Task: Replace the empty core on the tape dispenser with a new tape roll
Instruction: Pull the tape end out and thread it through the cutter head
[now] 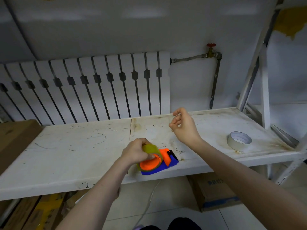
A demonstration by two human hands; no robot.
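Dim, even light; soft blur and bowed wide-angle edges

Head view looks down (steeply, close) over the shelf (83,155).

Scuffed white shelf (83,146), tape dispenser (166,163) at front edge, grey tape roll (239,141) right

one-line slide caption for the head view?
Left hand seats yellowish tape roll on orange-blue dispenser; right hand hovers empty.
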